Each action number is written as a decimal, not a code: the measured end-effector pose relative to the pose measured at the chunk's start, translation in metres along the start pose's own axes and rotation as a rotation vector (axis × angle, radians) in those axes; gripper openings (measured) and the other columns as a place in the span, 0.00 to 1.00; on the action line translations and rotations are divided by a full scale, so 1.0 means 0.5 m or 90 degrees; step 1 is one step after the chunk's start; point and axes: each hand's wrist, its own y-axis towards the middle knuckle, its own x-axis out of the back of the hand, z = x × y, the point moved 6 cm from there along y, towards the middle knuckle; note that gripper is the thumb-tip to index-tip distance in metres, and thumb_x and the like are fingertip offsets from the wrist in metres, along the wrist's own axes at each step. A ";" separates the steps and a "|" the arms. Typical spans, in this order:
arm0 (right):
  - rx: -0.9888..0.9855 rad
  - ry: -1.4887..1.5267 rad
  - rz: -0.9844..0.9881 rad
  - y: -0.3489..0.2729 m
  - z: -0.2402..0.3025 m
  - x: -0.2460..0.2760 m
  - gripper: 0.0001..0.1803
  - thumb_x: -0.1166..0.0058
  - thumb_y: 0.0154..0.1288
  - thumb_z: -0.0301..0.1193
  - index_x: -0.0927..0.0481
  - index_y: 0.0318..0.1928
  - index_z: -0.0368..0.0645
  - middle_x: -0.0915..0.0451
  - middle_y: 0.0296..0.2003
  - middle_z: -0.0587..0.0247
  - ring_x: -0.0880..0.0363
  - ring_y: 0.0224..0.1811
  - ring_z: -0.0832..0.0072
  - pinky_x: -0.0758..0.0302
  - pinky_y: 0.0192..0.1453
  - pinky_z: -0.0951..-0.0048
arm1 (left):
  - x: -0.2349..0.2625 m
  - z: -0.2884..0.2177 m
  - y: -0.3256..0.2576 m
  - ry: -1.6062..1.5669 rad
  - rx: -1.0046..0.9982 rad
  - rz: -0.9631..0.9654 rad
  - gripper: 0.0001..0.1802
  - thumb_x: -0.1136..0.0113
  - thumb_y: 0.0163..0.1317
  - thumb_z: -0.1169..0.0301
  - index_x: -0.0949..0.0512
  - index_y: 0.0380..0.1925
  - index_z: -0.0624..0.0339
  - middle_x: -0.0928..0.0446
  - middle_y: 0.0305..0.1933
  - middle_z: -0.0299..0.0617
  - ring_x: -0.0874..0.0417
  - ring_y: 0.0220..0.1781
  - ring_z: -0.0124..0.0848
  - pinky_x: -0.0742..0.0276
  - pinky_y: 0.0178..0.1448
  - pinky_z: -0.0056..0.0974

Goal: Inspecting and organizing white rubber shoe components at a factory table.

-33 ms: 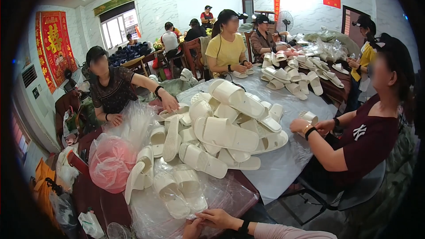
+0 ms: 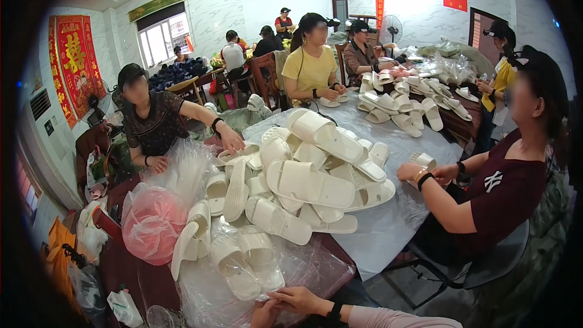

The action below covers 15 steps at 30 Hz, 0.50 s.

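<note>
At the lower edge, my left hand (image 2: pixel 264 314) and my right hand (image 2: pixel 299 299) meet with fingers closed on the edge of a clear plastic bag (image 2: pixel 203 294). Just beyond my fingertips lies a pair of cream slide slippers (image 2: pixel 260 254), side by side, toes toward me. Clear film shows around the pair; I cannot tell whether both are fully inside the bag. Past them rises a large heap of loose cream slippers (image 2: pixel 310 183). One slipper (image 2: pixel 185 248) leans on its side left of the pair.
A pink plastic bundle (image 2: pixel 152 222) sits on the table's left. Across from me, a person's hand (image 2: pixel 231 140) touches the heap; at right, a seated person's hands (image 2: pixel 419 173) hold a slipper. More slippers (image 2: pixel 413 103) cover the far table. A white packet (image 2: pixel 124 308) is at lower left.
</note>
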 end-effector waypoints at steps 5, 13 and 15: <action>0.009 -0.002 -0.014 -0.002 -0.002 0.004 0.26 0.44 0.54 0.30 0.31 0.55 0.46 0.27 0.31 0.62 0.25 0.26 0.65 0.26 0.29 0.70 | -0.003 -0.030 -0.003 0.104 -0.029 0.004 0.10 0.49 0.60 0.70 0.24 0.38 0.61 0.24 0.38 0.39 0.24 0.39 0.29 0.28 0.42 0.32; -0.002 -0.002 0.004 0.002 0.003 0.003 0.26 0.44 0.54 0.31 0.31 0.56 0.47 0.26 0.33 0.61 0.24 0.26 0.66 0.26 0.30 0.70 | 0.006 0.064 0.008 -0.047 0.010 -0.004 0.09 0.49 0.60 0.71 0.25 0.38 0.60 0.24 0.37 0.39 0.24 0.37 0.28 0.27 0.40 0.32; -0.007 -0.003 0.007 0.000 0.001 0.002 0.26 0.44 0.54 0.31 0.31 0.56 0.47 0.26 0.33 0.61 0.24 0.27 0.66 0.26 0.30 0.70 | 0.007 0.062 0.009 0.022 -0.022 -0.007 0.09 0.49 0.60 0.72 0.25 0.39 0.60 0.24 0.37 0.39 0.24 0.37 0.29 0.27 0.39 0.32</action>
